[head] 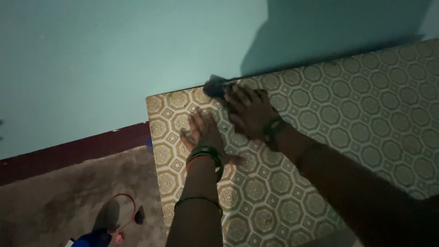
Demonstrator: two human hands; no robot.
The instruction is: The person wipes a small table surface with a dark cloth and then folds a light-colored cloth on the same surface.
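Presently, one dim head view, looking down.

Item 1: surface (347, 137). Flat top covered in a cream and tan sheet printed with octagon medallions. Its far edge runs along a pale teal wall (114, 59); its near-left corner juts out over the floor.

Item 2: right hand (249, 112). Arm comes in from the lower right, forearm stretched diagonally across the surface, wrist slightly bent. Palm faces down, fingers spread and laid over a dark cloth (215, 87), pressing it to the surface. Dark band at the wrist. Grip: flat on the cloth rather than curled round it, as far as the poor light shows.

Item 3: dark cloth. Small bunched wad, blurred, at the far edge of the surface near its left corner, just where surface meets wall. Partly covered by the right fingertips.

Item 4: left hand (203, 132). Arm rises straight up from the bottom edge, forearm almost vertical in the frame. Palm down, fingers extended and slightly fanned, resting flat on the surface just beside and nearer than the right hand. Holds nothing. Several bangles (204, 153) at the wrist, one thinner ring further down the forearm.

Item 5: floor (68, 196). Grey-brown, left of the surface, with a dark red skirting band (68, 155) under the wall. A red cord loop (125, 208) lies on it near a blue object (93, 238) at the lower edge.
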